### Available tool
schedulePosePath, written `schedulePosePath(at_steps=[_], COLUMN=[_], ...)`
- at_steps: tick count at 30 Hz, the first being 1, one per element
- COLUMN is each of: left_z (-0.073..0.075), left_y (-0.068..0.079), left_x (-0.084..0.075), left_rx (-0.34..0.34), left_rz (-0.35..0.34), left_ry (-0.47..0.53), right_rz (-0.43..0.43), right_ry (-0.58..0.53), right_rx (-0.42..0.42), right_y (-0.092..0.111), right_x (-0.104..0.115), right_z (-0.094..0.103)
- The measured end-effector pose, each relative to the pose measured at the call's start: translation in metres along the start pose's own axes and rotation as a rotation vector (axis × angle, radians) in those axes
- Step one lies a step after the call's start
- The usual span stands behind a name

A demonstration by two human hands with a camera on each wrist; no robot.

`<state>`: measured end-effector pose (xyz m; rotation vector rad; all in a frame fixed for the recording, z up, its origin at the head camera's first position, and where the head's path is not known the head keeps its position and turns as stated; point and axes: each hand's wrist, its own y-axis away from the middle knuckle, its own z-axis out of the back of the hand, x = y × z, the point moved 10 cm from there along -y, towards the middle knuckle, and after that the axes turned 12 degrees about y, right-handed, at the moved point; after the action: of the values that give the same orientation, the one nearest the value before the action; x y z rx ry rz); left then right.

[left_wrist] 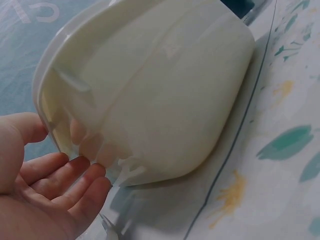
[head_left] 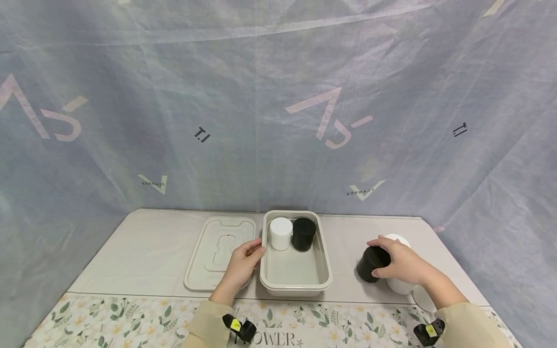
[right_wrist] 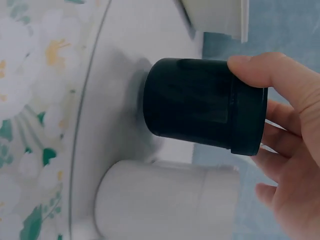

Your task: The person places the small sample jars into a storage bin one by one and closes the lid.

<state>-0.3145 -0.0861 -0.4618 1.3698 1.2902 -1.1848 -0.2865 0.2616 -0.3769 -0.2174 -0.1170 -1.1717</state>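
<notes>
My right hand [head_left: 402, 261] grips a black cylindrical jar [head_left: 370, 268] near its top, thumb on one side and fingers on the other. The jar stands slightly tilted in the head view; whether its base touches the mat, I cannot tell. Beside it is a white jar [right_wrist: 165, 200], partly hidden behind that hand in the head view. My left hand [head_left: 242, 263] holds the left rim of a cream plastic container [head_left: 296, 287], its fingertips against the outer wall. Inside the container, a white jar [head_left: 281, 234] and a black jar [head_left: 303, 235] stand side by side at the back.
Left of the container, its flat rectangular lid [head_left: 204, 261] lies on the pale mat, partly under the left forearm. A pale round disc [head_left: 423, 298] lies near the right wrist. Floral cloth [head_left: 152, 314] runs along the front edge, and a hanging grey-blue sheet [head_left: 261, 169] closes off the back.
</notes>
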Motion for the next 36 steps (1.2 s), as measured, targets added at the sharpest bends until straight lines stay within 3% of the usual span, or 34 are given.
schedulePosePath(at_steps=[14, 23, 36], left_z=[0.002, 0.002, -0.001], left_y=[-0.003, -0.002, -0.001], left_x=[0.003, 0.001, 0.000], left_rx=[-0.007, -0.001, 0.011], left_rz=[-0.007, -0.016, -0.006], left_ry=[-0.003, 0.007, 0.001], right_rz=[0.022, 0.094, 0.119], right_ry=[-0.050, -0.049, -0.195], right_rx=[-0.070, -0.190, -0.274], right_y=[-0.022, -0.034, -0.054], right_x=[0.024, 0.049, 0.081], right_z=[0.018, 0.033, 0.032])
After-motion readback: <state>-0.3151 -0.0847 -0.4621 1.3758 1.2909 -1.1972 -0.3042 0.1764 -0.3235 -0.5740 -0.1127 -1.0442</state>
